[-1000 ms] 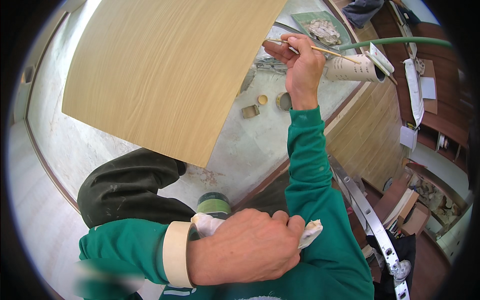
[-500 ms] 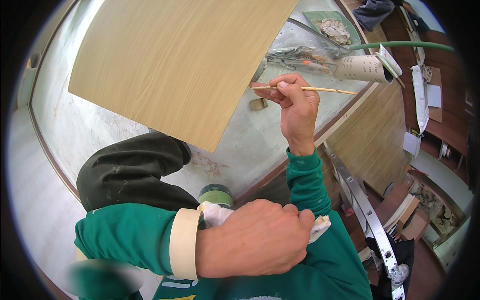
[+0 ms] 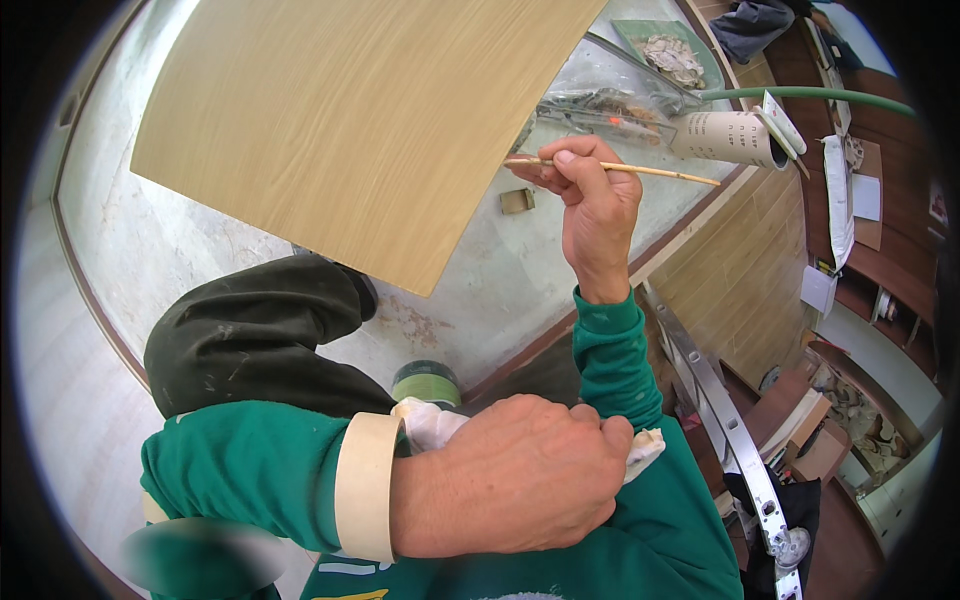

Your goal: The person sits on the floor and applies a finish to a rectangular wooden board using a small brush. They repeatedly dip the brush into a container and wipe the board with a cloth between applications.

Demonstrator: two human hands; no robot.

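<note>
Dark printing is borne by a beige tube (image 3: pixel 715 137) near the pale floor's (image 3: pixel 490 275) right edge, and pale printing is partly seen on the green sweatshirt (image 3: pixel 440 578). A thin wooden stick (image 3: pixel 665 174) is pinched between thumb and fingers of the right hand (image 3: pixel 598 215), its tip held at the right edge of a wood-grained board (image 3: pixel 360 130); contact cannot be told. White cloth (image 3: pixel 645 455) is gripped in the closed left hand (image 3: pixel 510 475).
</note>
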